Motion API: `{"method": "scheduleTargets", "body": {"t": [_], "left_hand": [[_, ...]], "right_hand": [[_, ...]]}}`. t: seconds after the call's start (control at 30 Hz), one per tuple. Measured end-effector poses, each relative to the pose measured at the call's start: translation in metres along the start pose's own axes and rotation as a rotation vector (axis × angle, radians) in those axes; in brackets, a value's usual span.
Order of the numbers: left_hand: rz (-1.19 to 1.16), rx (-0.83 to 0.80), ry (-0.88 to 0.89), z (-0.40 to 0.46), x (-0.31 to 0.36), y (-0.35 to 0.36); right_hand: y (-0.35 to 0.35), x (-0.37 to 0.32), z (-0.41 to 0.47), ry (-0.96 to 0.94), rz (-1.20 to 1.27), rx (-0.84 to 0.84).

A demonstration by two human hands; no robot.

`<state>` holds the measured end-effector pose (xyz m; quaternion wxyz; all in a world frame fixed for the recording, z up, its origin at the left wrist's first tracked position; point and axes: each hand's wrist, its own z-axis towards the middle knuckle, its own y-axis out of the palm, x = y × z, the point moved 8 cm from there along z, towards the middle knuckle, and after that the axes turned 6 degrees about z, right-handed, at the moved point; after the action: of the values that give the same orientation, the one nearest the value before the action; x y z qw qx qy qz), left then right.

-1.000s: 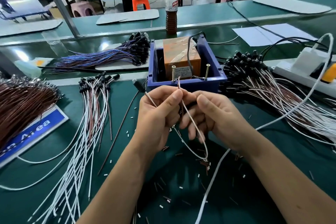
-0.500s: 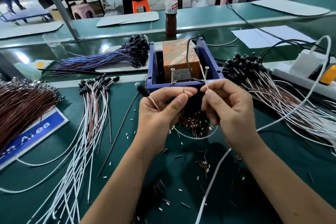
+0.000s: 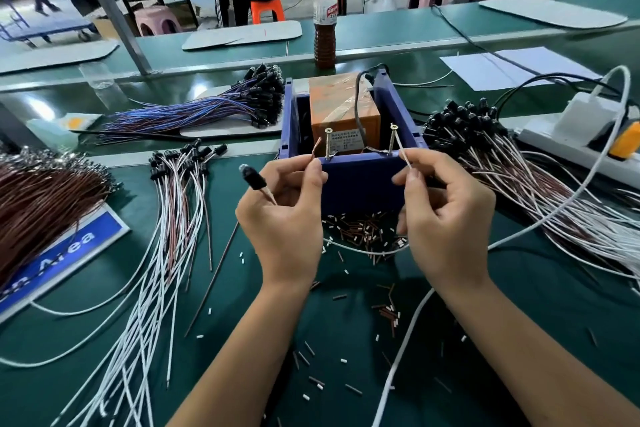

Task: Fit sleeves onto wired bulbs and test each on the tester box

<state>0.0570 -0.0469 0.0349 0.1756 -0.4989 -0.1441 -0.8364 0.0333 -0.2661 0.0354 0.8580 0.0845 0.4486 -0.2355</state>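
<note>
The blue tester box [image 3: 360, 166] stands in the middle with an orange block inside and two upright screws, the left screw [image 3: 327, 142] and the right screw [image 3: 392, 137], at its front rim. My left hand [image 3: 284, 218] pinches one bare reddish wire end [image 3: 316, 148], held just left of the left screw. The black-sleeved bulb [image 3: 251, 177] of the same wire sticks out to the left of that hand. My right hand [image 3: 446, 215] pinches the white wire end [image 3: 403, 151], which leans against the right screw. The wire's loop [image 3: 360, 250] hangs between both hands.
Loose sleeves [image 3: 360, 229] lie before the box. White-wired bulbs [image 3: 180, 191] lie left, a brown bundle [image 3: 41, 198] far left, blue-wired bulbs [image 3: 214, 107] behind. More bulbs [image 3: 485, 142] lie right, beside a power strip [image 3: 581, 139] with a white cable. A bottle [image 3: 325, 28] stands behind.
My hands have moved apart and forward up to the box's front rim. The two wire ends, held together a second ago, now sit at the two screws.
</note>
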Motion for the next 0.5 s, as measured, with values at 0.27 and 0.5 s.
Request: {"method": "scheduleTargets", "body": {"t": [0.27,0.5], "left_hand": [[0.008,-0.002,0.001,-0.001,0.001,0.008],[0.032,-0.011,0.014,-0.002,0.003,0.010]], "right_hand": [[-0.007,-0.009,0.001,-0.087,-0.078,0.085],[0.003,-0.015,-0.002,-0.136,-0.131,0.023]]}}
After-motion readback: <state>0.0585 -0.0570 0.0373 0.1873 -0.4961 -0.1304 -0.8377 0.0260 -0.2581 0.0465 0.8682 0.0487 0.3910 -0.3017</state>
